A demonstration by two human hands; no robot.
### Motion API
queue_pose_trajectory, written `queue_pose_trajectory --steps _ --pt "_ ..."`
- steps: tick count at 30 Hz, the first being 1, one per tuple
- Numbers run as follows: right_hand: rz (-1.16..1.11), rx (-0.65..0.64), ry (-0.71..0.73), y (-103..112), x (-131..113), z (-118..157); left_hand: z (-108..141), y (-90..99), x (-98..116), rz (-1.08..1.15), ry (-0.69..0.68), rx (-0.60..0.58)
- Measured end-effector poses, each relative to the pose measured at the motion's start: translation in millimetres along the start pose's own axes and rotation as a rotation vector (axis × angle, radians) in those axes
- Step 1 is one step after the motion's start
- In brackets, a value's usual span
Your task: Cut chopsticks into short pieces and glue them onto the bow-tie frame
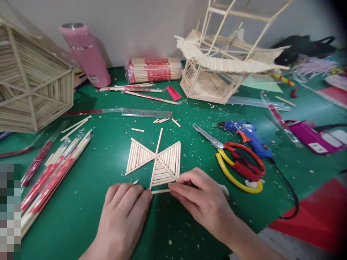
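A flat frame of thin wooden sticks lies on the green table, its spokes crossing at the middle. Three of its wedges are filled with rows of short sticks. My left hand is closed, fingers curled together, against the lower end of one spoke; its thumb is hidden. Between thumb and fingers, my right hand pinches the right end of a short stick. That stick lies across the open bottom edge of the lower wedge, just below the last filled row.
Scissors and a blue glue gun lie to the right. Packed sticks lie left, below a large stick panel. Behind stand a pink bottle, a stick bundle and a stick model. Stick offcuts are scattered about.
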State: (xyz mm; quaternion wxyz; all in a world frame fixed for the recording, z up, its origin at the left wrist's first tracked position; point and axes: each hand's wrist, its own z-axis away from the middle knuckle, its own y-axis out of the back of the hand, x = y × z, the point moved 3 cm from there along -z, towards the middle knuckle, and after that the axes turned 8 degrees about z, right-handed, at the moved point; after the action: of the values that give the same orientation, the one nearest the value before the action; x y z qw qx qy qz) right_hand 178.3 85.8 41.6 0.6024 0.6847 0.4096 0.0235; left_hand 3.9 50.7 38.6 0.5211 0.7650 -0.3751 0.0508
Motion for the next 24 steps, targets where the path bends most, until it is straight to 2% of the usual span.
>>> queue_pose_trajectory --steps 7,14,19,24 --pt "0.0 0.035 -0.02 -2 2 1 2 -1.6 -10 0.001 0.003 -0.088" --pt "0.005 0.019 -0.052 -3 4 3 1 -0.4 -13 0.007 0.029 -0.145" --pt "-0.094 0.073 -0.158 1 10 6 3 2.4 -14 -0.018 0.018 -0.137" --pt "-0.142 0.107 -0.229 4 13 7 4 4.0 -14 -0.07 -0.017 -0.176"
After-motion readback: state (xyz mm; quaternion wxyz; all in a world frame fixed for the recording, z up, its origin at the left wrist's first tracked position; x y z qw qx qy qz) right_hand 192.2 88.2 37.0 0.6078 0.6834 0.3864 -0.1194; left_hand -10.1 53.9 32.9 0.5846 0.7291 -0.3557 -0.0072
